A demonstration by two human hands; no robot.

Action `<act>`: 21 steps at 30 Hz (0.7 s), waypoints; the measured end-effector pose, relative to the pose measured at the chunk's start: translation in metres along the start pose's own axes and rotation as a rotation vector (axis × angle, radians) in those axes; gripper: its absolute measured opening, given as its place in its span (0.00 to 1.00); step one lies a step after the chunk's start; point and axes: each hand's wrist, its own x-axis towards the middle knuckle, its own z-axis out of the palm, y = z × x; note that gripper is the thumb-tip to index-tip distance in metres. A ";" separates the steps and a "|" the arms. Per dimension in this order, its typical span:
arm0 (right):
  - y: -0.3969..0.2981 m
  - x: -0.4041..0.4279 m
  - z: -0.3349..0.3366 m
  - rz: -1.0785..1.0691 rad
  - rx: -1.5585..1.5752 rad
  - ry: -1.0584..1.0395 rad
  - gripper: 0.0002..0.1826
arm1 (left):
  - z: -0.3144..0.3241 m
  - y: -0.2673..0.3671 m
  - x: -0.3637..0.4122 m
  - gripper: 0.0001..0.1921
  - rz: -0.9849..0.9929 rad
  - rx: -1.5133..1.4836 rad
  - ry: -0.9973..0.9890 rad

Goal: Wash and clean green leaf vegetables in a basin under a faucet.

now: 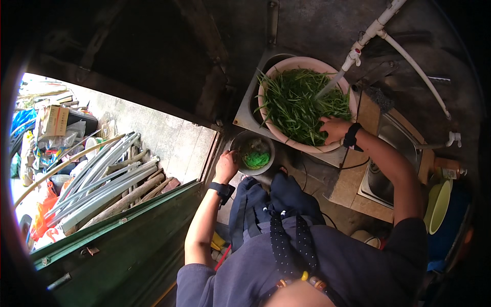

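A wide pale pink plastic basin [276,132] full of long-leaved green vegetables [299,103] sits in a metal sink [249,111]. Water runs onto the leaves from a white plastic tap [351,59]. At the basin's near right side, my right hand [335,129] rests on the greens with its fingers apart, their tips partly hidden among the leaves. Lower and to the left, my left hand [227,165] is curled over the rim of a round grey bucket [271,147]. Inside the bucket lie a bright green item [256,159] and plant scraps.
A second steel sink [387,161] is set in a tiled counter [345,184] at right, with a dark scouring pad [379,99] near it. A yellow-green basin [437,207] stands beyond. Left, past a green metal panel [126,234], lie pipes and wooden poles [126,192].
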 end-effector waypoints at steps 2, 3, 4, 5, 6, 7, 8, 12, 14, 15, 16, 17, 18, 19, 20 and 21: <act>0.007 -0.003 -0.006 0.081 0.205 -0.036 0.21 | -0.006 0.005 0.000 0.13 -0.022 -0.005 -0.008; 0.013 0.002 -0.006 0.083 0.207 -0.034 0.21 | -0.008 0.008 0.000 0.12 -0.041 -0.011 -0.016; 0.018 0.010 -0.007 0.176 0.240 -0.013 0.18 | -0.009 0.009 0.000 0.12 -0.040 -0.011 -0.015; 0.022 0.015 -0.005 0.269 0.273 0.009 0.15 | -0.009 0.009 0.000 0.12 -0.035 -0.017 -0.001; 0.004 0.004 -0.018 0.216 0.151 0.164 0.12 | -0.010 0.007 -0.003 0.12 -0.040 -0.023 0.015; -0.004 0.005 -0.017 0.219 0.153 0.164 0.12 | -0.011 0.009 -0.003 0.12 -0.036 -0.024 0.014; -0.010 0.009 -0.015 0.127 0.182 0.400 0.15 | -0.013 0.011 -0.005 0.11 -0.024 -0.030 0.024; -0.049 0.020 -0.031 -0.092 0.222 0.646 0.25 | -0.017 0.017 -0.009 0.12 -0.002 -0.047 0.033; -0.065 0.032 -0.037 -0.127 0.087 0.574 0.31 | -0.018 0.016 -0.012 0.12 -0.010 -0.061 0.037; -0.070 0.036 -0.041 -0.126 0.086 0.573 0.31 | -0.018 0.016 -0.014 0.12 -0.012 -0.078 0.039; -0.075 0.040 -0.045 -0.075 0.050 0.427 0.32 | -0.018 0.015 -0.016 0.12 -0.012 -0.080 0.040; -0.076 0.043 -0.048 -0.024 0.015 0.281 0.34 | -0.018 0.013 -0.018 0.12 -0.006 -0.104 0.053; -0.077 0.051 -0.046 0.027 -0.015 0.205 0.36 | -0.019 0.012 -0.021 0.12 0.000 -0.128 0.067; -0.075 0.055 -0.041 0.026 -0.017 0.203 0.36 | -0.020 0.012 -0.024 0.12 -0.002 -0.130 0.068; -0.071 0.055 -0.036 0.104 -0.051 0.131 0.38 | -0.022 0.012 -0.027 0.12 -0.001 -0.126 0.071; -0.067 0.057 -0.030 0.180 -0.083 0.059 0.41 | -0.023 0.011 -0.029 0.12 0.000 -0.121 0.072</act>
